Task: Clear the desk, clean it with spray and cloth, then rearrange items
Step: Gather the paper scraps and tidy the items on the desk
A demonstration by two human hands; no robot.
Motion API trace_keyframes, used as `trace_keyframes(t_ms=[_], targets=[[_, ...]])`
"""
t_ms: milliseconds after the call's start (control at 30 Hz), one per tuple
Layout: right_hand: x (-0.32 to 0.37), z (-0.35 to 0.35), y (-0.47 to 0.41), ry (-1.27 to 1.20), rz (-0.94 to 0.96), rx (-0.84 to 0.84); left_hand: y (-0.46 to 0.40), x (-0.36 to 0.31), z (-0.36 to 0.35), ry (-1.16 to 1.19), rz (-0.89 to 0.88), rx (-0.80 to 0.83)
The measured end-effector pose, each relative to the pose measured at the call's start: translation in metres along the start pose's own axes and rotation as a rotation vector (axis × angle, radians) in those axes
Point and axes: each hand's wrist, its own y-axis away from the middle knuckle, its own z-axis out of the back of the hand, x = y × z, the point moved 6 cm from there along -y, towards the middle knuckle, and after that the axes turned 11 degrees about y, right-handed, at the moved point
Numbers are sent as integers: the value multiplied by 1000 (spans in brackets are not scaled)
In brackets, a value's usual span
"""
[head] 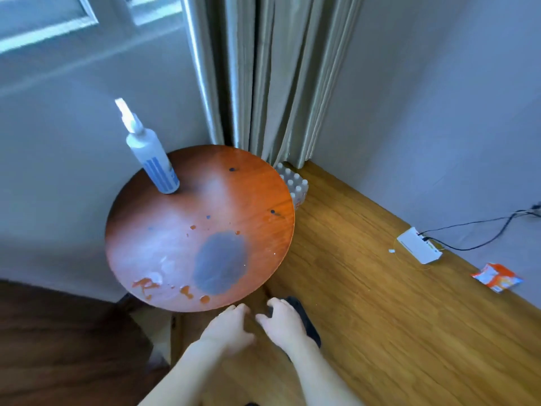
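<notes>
A round reddish wooden table point(251, 183) stands by the wall, its top marked with a large grey patch point(219, 268) and orange smears point(146, 284) near the front edge. A white spray bottle point(153, 159) with blue stripes stands upright at the table's back left. Both my hands hover just in front of the table's near edge, over the floor. My left hand point(228, 329) is empty, its fingers relaxed and spread. My right hand point(282, 322) lies over a dark object point(307, 323); whether it grips that object is unclear.
Grey curtains point(272, 77) hang behind the table. A pack of white-capped bottles point(294, 183) sits on the wooden floor behind the table's right side. Further right lie a white box with black cables point(418, 249) and an orange-white packet point(496, 277). Dark furniture point(58, 347) fills the lower left.
</notes>
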Motion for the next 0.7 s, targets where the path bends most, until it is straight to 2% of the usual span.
trace_keyframes(t_ms=[133, 300, 467, 700], targets=[[62, 21, 63, 24, 80, -17, 65, 12, 52, 26, -31, -87], [155, 34, 137, 61, 222, -71, 154, 49, 118, 67, -79, -277], [258, 26, 211, 123, 381, -142, 250, 114, 174, 133, -96, -470], [390, -21, 328, 142, 601, -237, 397, 230, 226, 261, -92, -747]])
